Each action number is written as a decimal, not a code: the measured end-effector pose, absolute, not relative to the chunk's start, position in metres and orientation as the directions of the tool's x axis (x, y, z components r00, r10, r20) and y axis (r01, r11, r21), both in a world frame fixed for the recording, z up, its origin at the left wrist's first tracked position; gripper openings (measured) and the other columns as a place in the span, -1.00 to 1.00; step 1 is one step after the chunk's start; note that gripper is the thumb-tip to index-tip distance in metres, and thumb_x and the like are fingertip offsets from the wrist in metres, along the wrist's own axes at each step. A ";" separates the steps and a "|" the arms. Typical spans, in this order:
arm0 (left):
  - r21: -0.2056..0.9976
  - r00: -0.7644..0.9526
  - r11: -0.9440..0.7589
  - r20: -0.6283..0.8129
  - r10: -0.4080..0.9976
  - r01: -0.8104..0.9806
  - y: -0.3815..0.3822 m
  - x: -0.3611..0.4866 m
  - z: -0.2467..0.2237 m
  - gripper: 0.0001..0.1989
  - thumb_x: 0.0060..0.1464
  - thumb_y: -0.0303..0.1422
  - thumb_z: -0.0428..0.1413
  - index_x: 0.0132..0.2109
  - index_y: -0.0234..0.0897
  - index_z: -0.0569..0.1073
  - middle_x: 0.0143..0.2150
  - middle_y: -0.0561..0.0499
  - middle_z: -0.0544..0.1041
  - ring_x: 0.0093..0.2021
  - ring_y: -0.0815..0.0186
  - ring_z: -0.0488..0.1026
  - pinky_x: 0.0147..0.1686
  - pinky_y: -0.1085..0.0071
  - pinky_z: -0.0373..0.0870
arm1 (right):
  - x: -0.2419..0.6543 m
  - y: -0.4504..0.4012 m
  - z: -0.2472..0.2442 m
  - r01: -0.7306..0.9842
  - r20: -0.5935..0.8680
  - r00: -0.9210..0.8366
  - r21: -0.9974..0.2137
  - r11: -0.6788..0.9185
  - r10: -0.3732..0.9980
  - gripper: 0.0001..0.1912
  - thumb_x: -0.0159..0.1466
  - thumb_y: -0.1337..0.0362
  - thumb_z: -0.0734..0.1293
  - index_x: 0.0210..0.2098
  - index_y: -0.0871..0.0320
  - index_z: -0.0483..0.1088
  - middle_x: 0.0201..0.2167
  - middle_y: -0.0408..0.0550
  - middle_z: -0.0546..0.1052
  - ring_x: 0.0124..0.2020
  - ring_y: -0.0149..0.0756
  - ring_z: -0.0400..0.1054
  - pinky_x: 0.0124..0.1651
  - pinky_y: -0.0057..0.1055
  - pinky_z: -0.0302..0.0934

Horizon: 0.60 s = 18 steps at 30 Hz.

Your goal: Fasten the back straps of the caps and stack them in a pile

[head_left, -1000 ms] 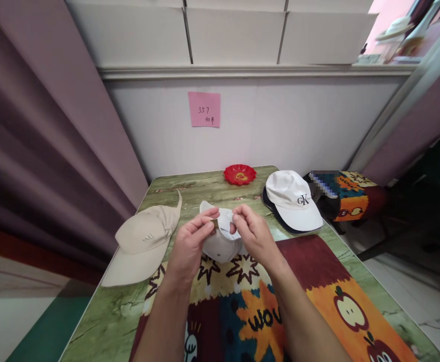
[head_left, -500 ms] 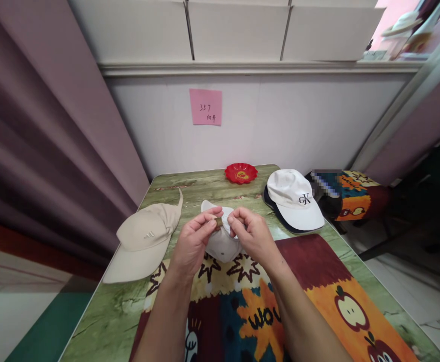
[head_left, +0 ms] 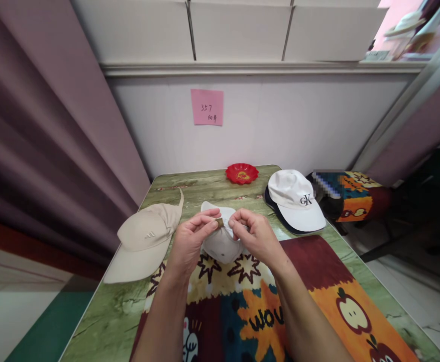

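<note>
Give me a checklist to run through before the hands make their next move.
1. Left hand pinching the small brown piece at the pale cap: ok.
2. Right hand pinching the pale cap: ok.
3. Exact hold under the right fingertips: cannot tell, partly hidden.
4. White lettered cap clear of the right hand: ok.
5. Red dish clear of both hands: ok.

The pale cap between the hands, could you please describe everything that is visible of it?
The pale cap looks like soft, off-white fabric, its rounded crown toward the viewer with a small dark spot. In view it overlaps the far edge of the patterned mat. The left hand pinches a brownish tab on it, the right hand pinches it alongside, and both partly hide it.
</note>
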State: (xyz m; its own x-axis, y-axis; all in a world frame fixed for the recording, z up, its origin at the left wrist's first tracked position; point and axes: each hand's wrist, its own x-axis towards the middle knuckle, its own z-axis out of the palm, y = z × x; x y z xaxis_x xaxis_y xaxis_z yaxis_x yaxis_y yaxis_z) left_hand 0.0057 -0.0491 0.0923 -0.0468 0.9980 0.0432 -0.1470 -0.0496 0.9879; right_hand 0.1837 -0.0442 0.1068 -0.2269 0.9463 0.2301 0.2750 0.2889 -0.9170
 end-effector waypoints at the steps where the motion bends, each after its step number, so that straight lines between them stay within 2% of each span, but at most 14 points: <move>1: 0.988 -0.050 -0.049 0.042 0.998 -0.148 -0.049 0.006 0.092 -0.82 -0.09 -0.25 0.36 -0.41 -0.27 0.61 0.08 -0.17 0.57 0.13 0.06 0.45 0.09 0.23 0.34 | 0.183 -0.044 0.106 0.273 0.232 -0.221 -0.918 0.289 0.947 -0.78 0.32 0.20 0.28 -0.44 0.12 0.38 -0.61 -0.23 0.44 -0.57 -0.43 0.21 -0.43 -0.48 0.03; 11: 0.990 -0.053 -0.070 0.064 0.997 -0.125 -0.050 0.006 0.095 -0.81 -0.09 -0.25 0.36 -0.41 -0.28 0.61 0.06 -0.18 0.58 0.12 0.05 0.46 0.09 0.21 0.37 | 0.182 -0.044 0.105 0.266 0.235 -0.231 -0.918 0.294 0.944 -0.79 0.31 0.19 0.28 -0.41 0.12 0.42 -0.59 -0.23 0.44 -0.58 -0.44 0.18 -0.44 -0.49 0.04; 18: 0.987 -0.072 -0.108 0.100 0.992 -0.121 -0.052 0.009 0.095 -0.86 -0.04 -0.27 0.34 -0.35 -0.25 0.65 0.03 -0.12 0.60 0.02 0.17 0.51 0.04 0.32 0.37 | 0.184 -0.043 0.105 0.269 0.245 -0.250 -0.912 0.311 0.937 -0.79 0.29 0.19 0.31 -0.41 0.15 0.46 -0.61 -0.23 0.42 -0.59 -0.47 0.13 -0.47 -0.51 0.00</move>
State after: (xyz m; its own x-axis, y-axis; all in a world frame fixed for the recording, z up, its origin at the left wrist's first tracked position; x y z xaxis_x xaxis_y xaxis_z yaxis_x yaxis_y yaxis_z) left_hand 0.0093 -0.0516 0.0950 -0.0715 0.9924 0.0998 -0.1212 -0.1080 0.9867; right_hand 0.1839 -0.0429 0.1054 -0.2501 0.9366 0.2454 0.2687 0.3106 -0.9118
